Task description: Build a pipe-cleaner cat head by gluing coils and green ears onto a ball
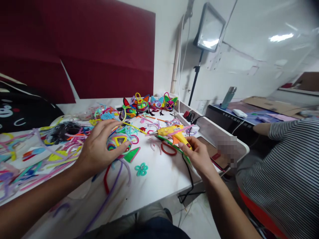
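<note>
Left hand (97,151) fingers (109,128) draped over rainbow coil (119,141), right hand (199,156) gripping glue gun (173,131)

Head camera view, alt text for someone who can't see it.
A person's left hand grips a rainbow pipe-cleaner piece on a white table while the right hand holds a yellow glue gun. Loose pipe cleaners litter the table, colourful figures stand at the back, and a person in a striped shirt sits nearby.

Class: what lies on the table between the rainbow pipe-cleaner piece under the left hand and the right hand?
Head view: a green triangle, pink scraps and a red loop, between rainbow piece and right hand.
</note>
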A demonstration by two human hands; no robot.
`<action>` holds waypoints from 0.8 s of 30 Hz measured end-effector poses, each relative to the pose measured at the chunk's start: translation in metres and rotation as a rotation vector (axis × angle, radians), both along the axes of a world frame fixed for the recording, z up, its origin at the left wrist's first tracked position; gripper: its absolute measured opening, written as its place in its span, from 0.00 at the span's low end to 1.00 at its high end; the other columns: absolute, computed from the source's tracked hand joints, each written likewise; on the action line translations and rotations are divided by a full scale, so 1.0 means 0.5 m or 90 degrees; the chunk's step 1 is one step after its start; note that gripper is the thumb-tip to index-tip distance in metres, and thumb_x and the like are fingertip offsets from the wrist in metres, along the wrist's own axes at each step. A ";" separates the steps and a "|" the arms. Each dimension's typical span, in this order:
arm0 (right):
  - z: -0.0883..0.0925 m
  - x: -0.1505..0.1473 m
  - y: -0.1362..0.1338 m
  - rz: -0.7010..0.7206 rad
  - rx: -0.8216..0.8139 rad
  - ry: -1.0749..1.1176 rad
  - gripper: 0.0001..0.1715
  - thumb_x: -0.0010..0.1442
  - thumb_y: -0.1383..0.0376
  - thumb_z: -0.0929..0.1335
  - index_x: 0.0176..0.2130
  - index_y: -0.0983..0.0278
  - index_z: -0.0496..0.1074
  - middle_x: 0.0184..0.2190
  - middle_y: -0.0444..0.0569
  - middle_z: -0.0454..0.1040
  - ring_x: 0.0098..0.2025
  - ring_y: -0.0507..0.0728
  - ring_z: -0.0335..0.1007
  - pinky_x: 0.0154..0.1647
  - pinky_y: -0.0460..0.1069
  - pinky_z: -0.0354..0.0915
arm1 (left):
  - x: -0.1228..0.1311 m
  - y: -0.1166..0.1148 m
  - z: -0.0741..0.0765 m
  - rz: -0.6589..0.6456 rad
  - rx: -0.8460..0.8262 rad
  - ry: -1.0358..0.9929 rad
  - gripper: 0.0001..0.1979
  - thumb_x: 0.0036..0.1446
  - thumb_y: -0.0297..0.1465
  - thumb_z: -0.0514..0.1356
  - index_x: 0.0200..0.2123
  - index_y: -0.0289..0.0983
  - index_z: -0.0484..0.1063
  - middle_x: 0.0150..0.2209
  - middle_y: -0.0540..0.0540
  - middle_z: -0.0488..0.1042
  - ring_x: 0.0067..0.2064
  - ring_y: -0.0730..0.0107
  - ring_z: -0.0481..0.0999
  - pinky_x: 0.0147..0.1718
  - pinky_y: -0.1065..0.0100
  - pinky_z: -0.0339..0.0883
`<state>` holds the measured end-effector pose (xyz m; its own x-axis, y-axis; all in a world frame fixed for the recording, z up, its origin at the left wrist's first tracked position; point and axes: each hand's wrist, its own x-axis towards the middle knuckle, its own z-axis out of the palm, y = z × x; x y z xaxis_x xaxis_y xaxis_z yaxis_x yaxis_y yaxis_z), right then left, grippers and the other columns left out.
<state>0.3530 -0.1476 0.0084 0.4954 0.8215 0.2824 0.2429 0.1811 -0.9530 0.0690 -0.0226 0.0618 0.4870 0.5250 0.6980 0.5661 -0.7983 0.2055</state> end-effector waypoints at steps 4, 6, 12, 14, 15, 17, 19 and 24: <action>-0.005 -0.016 0.012 -0.023 -0.004 -0.105 0.17 0.58 0.53 0.71 0.40 0.63 0.74 0.32 0.46 0.76 0.32 0.55 0.66 0.34 0.49 0.60 | 0.084 -0.031 0.048 -0.138 0.130 0.052 0.14 0.64 0.38 0.59 0.44 0.34 0.76 0.41 0.40 0.76 0.44 0.54 0.77 0.47 0.57 0.68; -0.008 -0.025 0.016 -0.031 -0.011 -0.124 0.17 0.59 0.53 0.70 0.41 0.63 0.74 0.32 0.46 0.77 0.32 0.55 0.67 0.34 0.49 0.60 | 0.129 -0.041 0.061 -0.159 0.187 0.136 0.12 0.64 0.36 0.57 0.40 0.34 0.77 0.37 0.41 0.76 0.41 0.53 0.76 0.42 0.55 0.67; -0.011 -0.041 0.020 -0.031 -0.044 -0.137 0.18 0.59 0.54 0.70 0.45 0.61 0.73 0.35 0.47 0.77 0.32 0.56 0.68 0.35 0.49 0.61 | 0.211 -0.051 0.062 -0.111 0.309 0.326 0.06 0.58 0.32 0.64 0.32 0.35 0.76 0.31 0.41 0.76 0.37 0.50 0.76 0.36 0.54 0.64; -0.012 -0.041 0.019 -0.032 -0.046 -0.144 0.18 0.59 0.54 0.70 0.45 0.61 0.73 0.36 0.47 0.78 0.33 0.57 0.68 0.35 0.50 0.61 | 0.217 -0.049 0.059 -0.108 0.348 0.351 0.06 0.59 0.29 0.63 0.29 0.36 0.75 0.29 0.43 0.76 0.34 0.52 0.75 0.34 0.55 0.63; -0.012 -0.041 0.019 -0.034 -0.048 -0.144 0.18 0.59 0.54 0.70 0.45 0.61 0.73 0.37 0.48 0.78 0.34 0.57 0.68 0.36 0.50 0.61 | 0.218 -0.047 0.059 -0.114 0.361 0.356 0.07 0.59 0.28 0.62 0.28 0.36 0.75 0.28 0.44 0.76 0.34 0.53 0.75 0.34 0.55 0.62; -0.013 -0.040 0.016 -0.040 -0.049 -0.142 0.18 0.59 0.55 0.70 0.46 0.62 0.73 0.38 0.49 0.78 0.34 0.57 0.68 0.36 0.50 0.62 | 0.220 -0.041 0.063 -0.127 0.376 0.360 0.09 0.60 0.27 0.60 0.27 0.37 0.74 0.27 0.44 0.75 0.33 0.54 0.75 0.34 0.55 0.61; -0.013 -0.037 0.011 -0.042 -0.047 -0.137 0.17 0.59 0.55 0.70 0.45 0.62 0.73 0.38 0.49 0.78 0.34 0.57 0.68 0.36 0.50 0.62 | 0.223 -0.029 0.074 -0.125 0.373 0.352 0.10 0.62 0.27 0.58 0.28 0.36 0.74 0.28 0.44 0.76 0.34 0.55 0.75 0.35 0.56 0.61; -0.010 -0.023 -0.007 -0.052 -0.038 -0.143 0.15 0.61 0.56 0.68 0.45 0.61 0.72 0.36 0.47 0.78 0.34 0.57 0.69 0.36 0.50 0.62 | 0.242 0.012 0.108 -0.045 0.238 0.241 0.12 0.63 0.29 0.55 0.30 0.35 0.75 0.30 0.43 0.77 0.34 0.57 0.76 0.37 0.57 0.60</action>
